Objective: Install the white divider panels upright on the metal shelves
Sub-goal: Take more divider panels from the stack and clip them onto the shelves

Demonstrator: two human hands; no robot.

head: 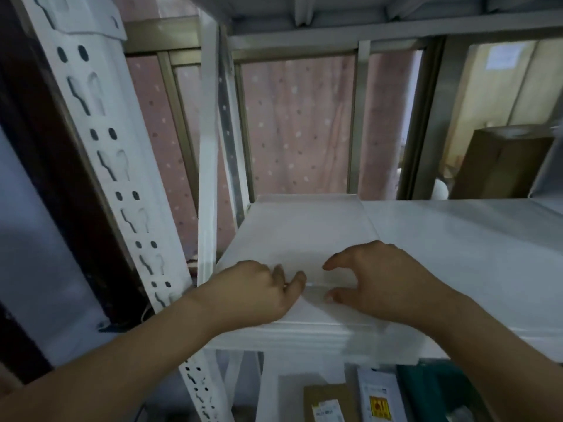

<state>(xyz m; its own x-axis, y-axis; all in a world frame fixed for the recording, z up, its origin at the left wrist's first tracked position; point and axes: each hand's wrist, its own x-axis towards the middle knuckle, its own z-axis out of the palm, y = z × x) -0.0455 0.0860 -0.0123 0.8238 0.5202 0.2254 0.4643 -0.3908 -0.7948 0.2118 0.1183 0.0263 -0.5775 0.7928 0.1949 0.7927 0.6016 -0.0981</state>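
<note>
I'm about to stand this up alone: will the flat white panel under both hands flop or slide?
The white panel looks thin and translucent, so it probably flexes. It lies flat on the smooth shelf, so it likely slides easily. Probably light.

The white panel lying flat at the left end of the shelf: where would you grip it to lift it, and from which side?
Grip the white panel by its near edge, from the front of the shelf. It lies flat, so only the edges offer purchase, and the near one sits at the shelf's open front, where the left hand and right hand are placed. The upright post crowds its left side.
</note>
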